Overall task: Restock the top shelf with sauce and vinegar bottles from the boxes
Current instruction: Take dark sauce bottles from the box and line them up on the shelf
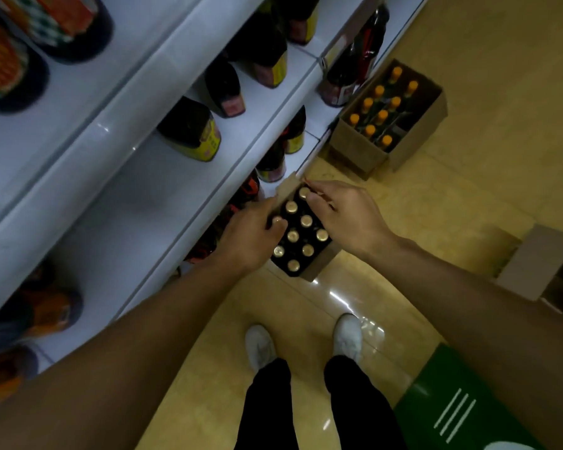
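A cardboard box [319, 267] of dark bottles with gold caps [306, 221] stands on the floor against the shelf unit. My left hand [251, 235] reaches down into it, fingers curled round the gold cap of a bottle at the box's left edge. My right hand [345, 212] is at the far end of the box, fingertips pinching the cap of the farthest bottle [304, 191]. A second open box [358, 147] farther along the floor holds several bottles with orange caps [381, 115]. Dark sauce bottles [192, 128] stand spaced out on the white shelves [117, 147].
Large dark bottles with red labels [355, 60] stand on a lower shelf. A closed brown carton [533, 264] sits at the right, a green box [462, 407] at bottom right. My white shoes [260, 345] stand on glossy tan floor.
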The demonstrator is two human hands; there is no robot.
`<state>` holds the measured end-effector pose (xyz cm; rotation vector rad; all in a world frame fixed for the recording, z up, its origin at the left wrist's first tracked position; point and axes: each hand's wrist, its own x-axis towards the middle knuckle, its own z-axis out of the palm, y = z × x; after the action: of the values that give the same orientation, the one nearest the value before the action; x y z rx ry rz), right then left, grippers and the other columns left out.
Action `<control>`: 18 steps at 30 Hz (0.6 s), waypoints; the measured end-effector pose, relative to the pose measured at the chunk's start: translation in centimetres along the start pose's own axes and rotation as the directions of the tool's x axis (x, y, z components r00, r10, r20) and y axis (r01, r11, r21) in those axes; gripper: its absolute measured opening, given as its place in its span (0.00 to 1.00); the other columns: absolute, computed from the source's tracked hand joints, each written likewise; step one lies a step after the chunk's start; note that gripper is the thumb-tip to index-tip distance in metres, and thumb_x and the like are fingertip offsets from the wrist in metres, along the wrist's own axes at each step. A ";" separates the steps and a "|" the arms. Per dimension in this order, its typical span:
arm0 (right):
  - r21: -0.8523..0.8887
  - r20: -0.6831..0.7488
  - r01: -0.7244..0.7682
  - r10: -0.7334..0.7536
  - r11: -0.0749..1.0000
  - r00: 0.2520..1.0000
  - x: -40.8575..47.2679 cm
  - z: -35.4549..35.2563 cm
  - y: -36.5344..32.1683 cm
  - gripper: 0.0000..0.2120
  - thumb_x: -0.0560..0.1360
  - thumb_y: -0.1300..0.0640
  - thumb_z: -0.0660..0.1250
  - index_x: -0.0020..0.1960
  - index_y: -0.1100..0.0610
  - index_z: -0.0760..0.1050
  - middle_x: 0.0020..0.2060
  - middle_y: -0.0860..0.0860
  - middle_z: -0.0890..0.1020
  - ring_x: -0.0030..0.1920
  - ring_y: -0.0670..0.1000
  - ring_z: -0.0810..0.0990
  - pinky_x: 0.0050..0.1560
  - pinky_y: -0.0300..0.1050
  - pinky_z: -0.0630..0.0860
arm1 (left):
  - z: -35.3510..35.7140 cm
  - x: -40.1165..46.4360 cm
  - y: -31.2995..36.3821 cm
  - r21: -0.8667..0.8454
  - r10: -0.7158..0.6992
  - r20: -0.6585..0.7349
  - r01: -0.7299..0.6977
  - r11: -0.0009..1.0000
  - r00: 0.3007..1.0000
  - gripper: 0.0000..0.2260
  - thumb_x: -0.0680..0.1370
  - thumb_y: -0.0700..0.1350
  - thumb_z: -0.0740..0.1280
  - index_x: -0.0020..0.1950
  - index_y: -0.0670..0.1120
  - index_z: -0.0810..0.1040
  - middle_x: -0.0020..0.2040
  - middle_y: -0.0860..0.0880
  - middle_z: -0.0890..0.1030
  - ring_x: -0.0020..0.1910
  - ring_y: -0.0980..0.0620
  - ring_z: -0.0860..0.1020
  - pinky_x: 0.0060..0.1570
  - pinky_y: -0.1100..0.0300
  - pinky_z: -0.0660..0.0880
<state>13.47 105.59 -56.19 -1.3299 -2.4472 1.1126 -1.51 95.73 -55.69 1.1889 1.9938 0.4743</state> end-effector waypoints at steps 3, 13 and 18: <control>-0.038 0.029 0.003 -0.001 0.999 1.000 0.5 2.8 2.5 0.15 0.81 0.51 0.59 0.63 0.54 0.78 0.57 0.54 0.82 0.56 0.55 0.78 0.54 0.51 0.75 | 2.6 1.0 -2.9 -0.083 -0.041 0.018 0.043 0.996 0.999 0.19 0.80 0.42 0.65 0.71 0.46 0.72 0.63 0.44 0.79 0.64 0.45 0.75 0.65 0.52 0.72; -0.162 0.265 -0.034 0.077 0.986 0.961 0.8 16.2 14.1 0.09 0.79 0.55 0.62 0.56 0.55 0.77 0.51 0.54 0.81 0.52 0.57 0.79 0.41 0.43 0.66 | 14.4 5.2 -14.1 -0.057 -0.134 0.100 0.140 0.989 0.986 0.20 0.77 0.41 0.68 0.69 0.42 0.73 0.65 0.43 0.78 0.65 0.44 0.75 0.59 0.58 0.70; -0.197 0.356 -0.057 0.126 0.979 0.926 1.3 22.6 18.7 0.13 0.78 0.55 0.64 0.62 0.55 0.75 0.57 0.55 0.79 0.57 0.57 0.78 0.49 0.48 0.75 | 20.5 7.6 -19.3 -0.031 -0.166 0.124 0.171 0.985 0.978 0.17 0.78 0.39 0.67 0.67 0.44 0.75 0.62 0.43 0.79 0.61 0.44 0.77 0.58 0.55 0.73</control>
<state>15.19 100.63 -85.13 -1.4099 -2.8413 1.2884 0.64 91.44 -84.46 0.9898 1.9507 0.3478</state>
